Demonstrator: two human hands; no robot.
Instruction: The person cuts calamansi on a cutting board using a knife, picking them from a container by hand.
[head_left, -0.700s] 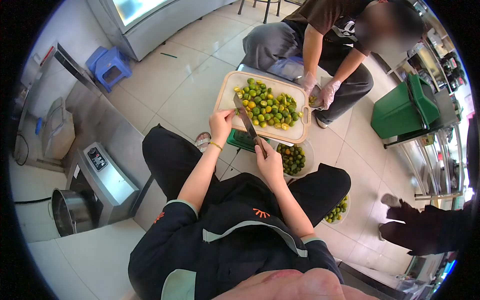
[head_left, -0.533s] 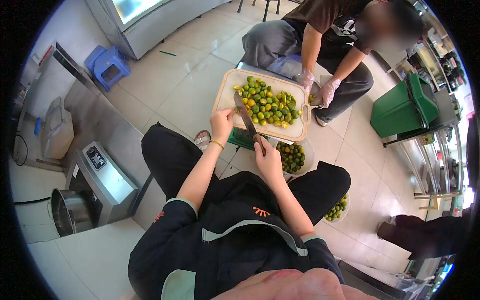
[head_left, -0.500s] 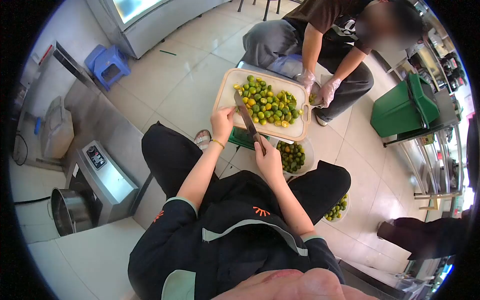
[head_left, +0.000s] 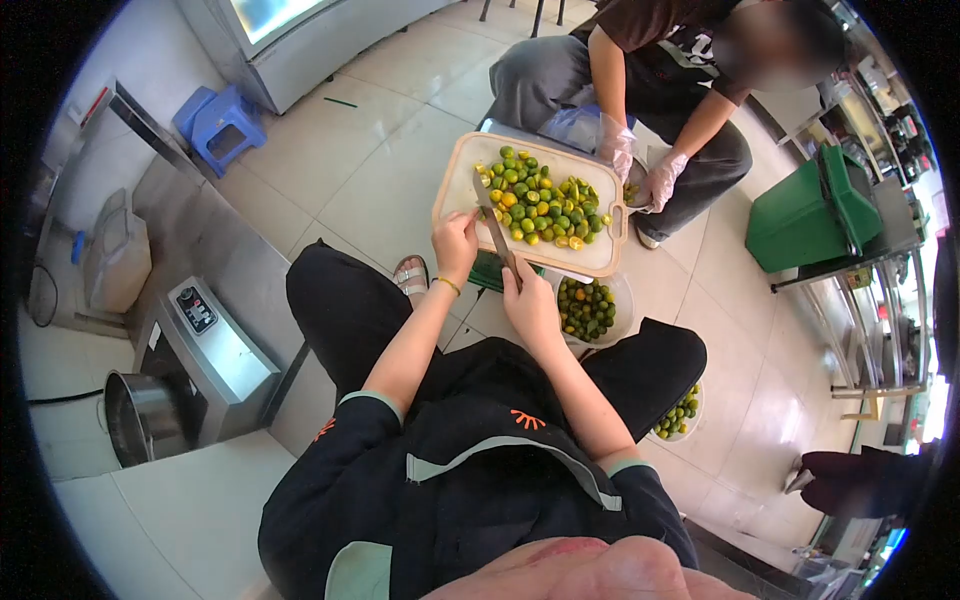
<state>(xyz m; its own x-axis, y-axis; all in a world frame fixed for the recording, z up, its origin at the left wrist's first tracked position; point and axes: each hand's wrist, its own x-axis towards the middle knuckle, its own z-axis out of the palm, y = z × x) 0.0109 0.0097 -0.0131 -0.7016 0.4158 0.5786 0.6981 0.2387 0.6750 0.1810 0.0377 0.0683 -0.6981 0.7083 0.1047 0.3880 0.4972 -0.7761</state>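
My right hand [head_left: 531,306] is closed round the handle of a kitchen knife [head_left: 494,222], its blade pointing away from me over the near-left part of a cutting board [head_left: 450,190]. Beside the blade, the fingers of my left hand [head_left: 456,246] are pinched together at the board's near-left edge. Whatever they hold is too small and covered to name. Many small green and yellow citrus fruits [head_left: 540,205] lie heaped on the board, some whole and some cut, with yellow flesh showing.
Opposite me sits a person whose gloved hands [head_left: 658,182] hold a small bowl-like thing. Below the board stands a tub of citrus [head_left: 588,308], with another container of fruit [head_left: 680,415] by my knee. A green bin [head_left: 805,215], blue stool [head_left: 225,130] and metal pot [head_left: 143,418] stand around.
My right hand and the knife have moved slightly forward and left, the blade now closer to my left fingers. The other person's gloved hands shifted a little. Dark clothing at far right moved.
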